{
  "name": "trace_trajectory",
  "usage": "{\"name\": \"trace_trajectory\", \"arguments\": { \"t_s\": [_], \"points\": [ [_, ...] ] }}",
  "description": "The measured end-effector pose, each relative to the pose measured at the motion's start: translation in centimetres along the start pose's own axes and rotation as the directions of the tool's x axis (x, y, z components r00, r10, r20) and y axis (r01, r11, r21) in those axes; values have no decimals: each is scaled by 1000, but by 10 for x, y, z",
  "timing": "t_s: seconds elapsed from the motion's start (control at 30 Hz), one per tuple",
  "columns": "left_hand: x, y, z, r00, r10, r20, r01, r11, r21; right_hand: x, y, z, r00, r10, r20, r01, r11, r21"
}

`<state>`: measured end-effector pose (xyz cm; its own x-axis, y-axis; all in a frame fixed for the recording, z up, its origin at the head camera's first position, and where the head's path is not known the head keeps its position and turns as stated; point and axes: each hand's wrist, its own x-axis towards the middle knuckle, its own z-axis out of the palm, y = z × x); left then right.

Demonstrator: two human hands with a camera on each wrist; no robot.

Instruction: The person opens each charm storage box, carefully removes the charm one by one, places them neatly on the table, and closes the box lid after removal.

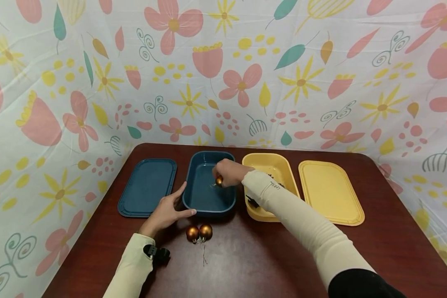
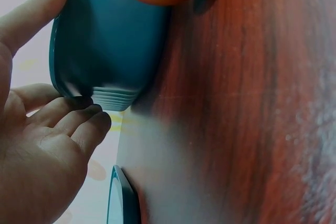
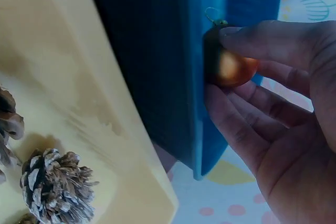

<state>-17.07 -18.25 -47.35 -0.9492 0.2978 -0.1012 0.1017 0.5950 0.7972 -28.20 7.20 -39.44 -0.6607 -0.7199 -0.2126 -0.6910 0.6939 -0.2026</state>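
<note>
In the head view my right hand (image 1: 231, 172) is over the blue plastic box (image 1: 208, 201), pinching a bronze Christmas ball (image 1: 219, 181) between thumb and fingers. The right wrist view shows the ball (image 3: 234, 69) just inside the box's wall, its wire hook pointing up. My left hand (image 1: 168, 210) grips the near left corner of that box, thumb along the front and fingers against the left side. Two more bronze Christmas balls, the left one (image 1: 192, 234) and the right one (image 1: 205, 232), lie side by side on the table in front of the box.
A yellow box (image 1: 260, 214) stands right of the blue one, partly hidden by my right sleeve; pinecones (image 3: 56, 186) lie in it. At the far left lies a flat blue lid (image 1: 147, 188), at the far right a yellow lid (image 1: 332, 192). Patterned cloth (image 1: 242, 87) hangs behind the table.
</note>
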Motion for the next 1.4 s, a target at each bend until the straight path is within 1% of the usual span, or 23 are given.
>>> {"name": "trace_trajectory", "arguments": {
  "t_s": [0.27, 0.6, 0.77, 0.9, 1.03, 1.13, 1.2, 1.27, 1.4],
  "points": [
    [1, -1, 0, 1000, -4, 1, 4, 1000, -10, -4, -1, -8, 1000, -17, 12, 16, 999, 43],
    [1, -2, 0, 1000, 2, 1, -2, 1000, -4, -8, -1, -12, 999, -40, 16, 39, 997, 69],
    [1, -2, -1, 1000, 7, 2, -7, 1000, -4, -14, -4, -17, 999, -52, 10, 51, 990, 131],
    [2, -2, -1, 1000, 11, 7, -11, 1000, -6, -22, -6, -20, 994, -106, -17, 107, 977, 186],
    [3, -2, -3, 1000, 14, 1, -14, 1000, -7, -31, -8, -23, 983, -170, -64, 180, 952, 249],
    [4, -2, -3, 1000, 14, 2, -14, 1000, -3, -40, -10, -20, 975, -198, -102, 220, 931, 291],
    [3, -2, -3, 1000, 13, 3, -13, 1000, -4, -46, -13, -17, 969, -207, -132, 240, 911, 334],
    [3, -2, -2, 1000, 12, 2, -12, 1000, -1, -52, -17, -12, 968, -197, -155, 244, 882, 404],
    [0, -2, 0, 1000, 8, 0, -8, 1000, -7, -65, -26, -3, 969, -154, -191, 236, 796, 557]
  ]
}}
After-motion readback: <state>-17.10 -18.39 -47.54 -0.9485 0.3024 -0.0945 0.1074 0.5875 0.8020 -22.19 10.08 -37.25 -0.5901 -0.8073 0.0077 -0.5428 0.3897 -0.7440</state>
